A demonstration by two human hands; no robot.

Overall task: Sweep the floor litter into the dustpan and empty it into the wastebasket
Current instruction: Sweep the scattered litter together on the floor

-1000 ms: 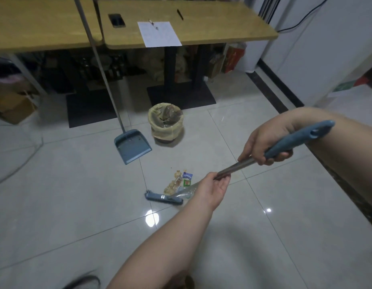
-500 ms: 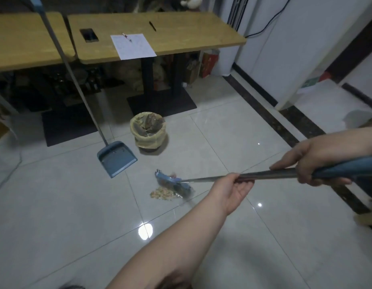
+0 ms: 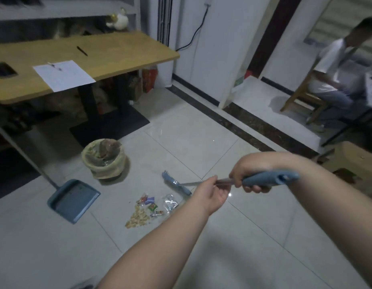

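Observation:
Both hands grip a broom. My left hand (image 3: 211,193) holds the metal shaft and my right hand (image 3: 251,176) holds the blue grip end. The blue broom head (image 3: 175,183) hovers just right of and behind a small pile of litter (image 3: 148,209), made of wrappers, clear plastic and pale crumbs on the tiles. A blue dustpan (image 3: 73,200) with a long upright handle rests on the floor to the left of the litter, its mouth facing toward me. Behind them stands a round wastebasket (image 3: 104,160) lined with a yellowish bag, holding some rubbish.
A wooden table (image 3: 118,53) on a black base carries a paper sheet, a pen and a phone; boxes are stored beneath. At the right, a person sits on a wooden chair (image 3: 302,97) beyond a dark floor strip. A brown stool (image 3: 360,159) stands near my right arm.
The view has swung right and up. The broom head has lifted off the litter and moved to its right and behind it; the pile now lies spread out in the open.

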